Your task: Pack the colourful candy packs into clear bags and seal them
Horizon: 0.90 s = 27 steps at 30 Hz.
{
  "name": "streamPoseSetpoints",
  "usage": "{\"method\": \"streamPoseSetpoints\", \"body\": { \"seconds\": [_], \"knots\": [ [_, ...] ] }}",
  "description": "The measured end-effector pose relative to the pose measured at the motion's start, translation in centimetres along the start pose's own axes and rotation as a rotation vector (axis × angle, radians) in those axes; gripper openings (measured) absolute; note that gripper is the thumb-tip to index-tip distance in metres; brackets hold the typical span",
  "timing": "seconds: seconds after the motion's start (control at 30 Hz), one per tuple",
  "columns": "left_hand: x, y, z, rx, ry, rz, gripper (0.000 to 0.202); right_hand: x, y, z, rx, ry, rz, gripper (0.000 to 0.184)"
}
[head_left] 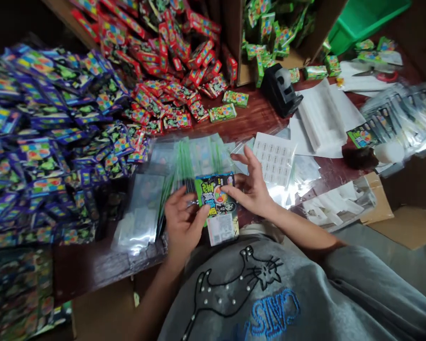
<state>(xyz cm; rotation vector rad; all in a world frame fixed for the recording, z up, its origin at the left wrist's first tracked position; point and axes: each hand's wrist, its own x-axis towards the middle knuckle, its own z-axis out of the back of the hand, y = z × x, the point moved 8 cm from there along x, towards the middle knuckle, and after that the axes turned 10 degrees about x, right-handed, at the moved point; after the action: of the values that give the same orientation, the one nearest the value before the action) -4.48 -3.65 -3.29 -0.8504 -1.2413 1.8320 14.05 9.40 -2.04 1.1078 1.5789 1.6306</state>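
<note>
A flat printed packet [224, 207], dark with green and bright lettering, is held upright close to the grey shirt. Its lower part shows a pale panel with a barcode. My left hand [184, 220] grips the left edge, thumb across the front. From the other side, my right hand [253, 192] pinches the packet, its thumb on the printed face and the other fingers partly spread behind. Just beyond lie overlapping clear plastic sleeves [202, 154] with green edges. A sheet of round printed stickers [274, 156] lies to the right of them.
Small purple packs [39, 156] are heaped at left, red packs [170, 57] behind, and green packs [270, 33] in a carton. A black tape dispenser [280, 90] stands near white papers [321, 116]. Right are bagged cards [401, 118], a white-capped bottle [388, 152] and a green bin [365, 21].
</note>
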Motion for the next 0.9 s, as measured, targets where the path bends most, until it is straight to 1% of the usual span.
{"method": "streamPoseSetpoints", "body": {
  "seconds": [0.03, 0.07, 0.13, 0.17, 0.23, 0.3, 0.33, 0.4, 0.43, 0.5, 0.53, 0.63, 0.7, 0.77, 0.83, 0.9],
  "knots": [
    [0.4, -0.3, -0.3, -0.013, 0.041, -0.029, 0.073, -0.5, -0.1, 0.0, -0.027, -0.036, 0.033, 0.108],
    [0.6, -0.4, -0.9, -0.021, 0.105, -0.041, 0.076, -1.0, -0.3, 0.0, -0.056, -0.082, 0.062, 0.106],
    [0.6, -0.2, -1.8, -0.021, 0.230, -0.036, 0.077, -2.4, -0.9, -0.1, -0.117, -0.165, 0.099, 0.100],
    [0.4, 0.0, -2.1, -0.020, 0.272, -0.031, 0.077, -3.1, -1.2, -0.3, -0.147, -0.201, 0.106, 0.097],
    [0.2, 0.4, -2.2, -0.025, 0.315, -0.025, 0.074, -4.5, -1.9, -0.6, -0.192, -0.260, 0.105, 0.094],
    [0.2, 0.6, -1.9, -0.034, 0.341, -0.028, 0.068, -5.3, -2.4, -0.9, -0.191, -0.269, 0.083, 0.097],
    [0.3, 0.7, -1.8, -0.034, 0.355, -0.027, 0.064, -5.4, -2.6, -1.1, -0.177, -0.244, 0.066, 0.099],
    [0.7, 0.7, -1.4, -0.020, 0.366, -0.037, 0.051, -5.2, -2.7, -1.5, -0.138, -0.148, 0.044, 0.098],
    [0.9, 0.5, -1.2, -0.011, 0.352, -0.055, 0.041, -4.9, -2.6, -1.7, -0.119, -0.091, 0.047, 0.096],
    [1.4, 0.2, -0.6, 0.006, 0.288, -0.083, 0.022, -4.2, -2.2, -1.9, -0.094, 0.014, 0.068, 0.091],
    [1.6, 0.1, -0.4, 0.010, 0.248, -0.087, 0.017, -3.9, -1.9, -1.9, -0.090, 0.043, 0.080, 0.090],
    [1.7, 0.5, 0.3, -0.003, 0.125, -0.046, 0.019, -2.9, -1.5, -1.6, -0.103, 0.045, 0.073, 0.099],
    [1.7, 0.7, 0.8, -0.026, 0.079, -0.017, 0.030, -2.4, -1.3, -1.6, -0.087, 0.058, 0.035, 0.106],
    [1.6, 0.8, 0.8, -0.031, 0.114, 0.014, 0.035, -2.2, -1.0, -2.1, -0.048, 0.121, 0.002, 0.107],
    [1.5, 0.5, 0.8, -0.016, 0.169, 0.045, 0.027, -2.0, -0.3, -2.4, -0.005, 0.177, 0.006, 0.108],
    [1.4, -0.1, 0.9, 0.018, 0.190, 0.071, 0.026, -1.8, 0.6, -2.5, 0.028, 0.188, 0.020, 0.112]
  ]
}}
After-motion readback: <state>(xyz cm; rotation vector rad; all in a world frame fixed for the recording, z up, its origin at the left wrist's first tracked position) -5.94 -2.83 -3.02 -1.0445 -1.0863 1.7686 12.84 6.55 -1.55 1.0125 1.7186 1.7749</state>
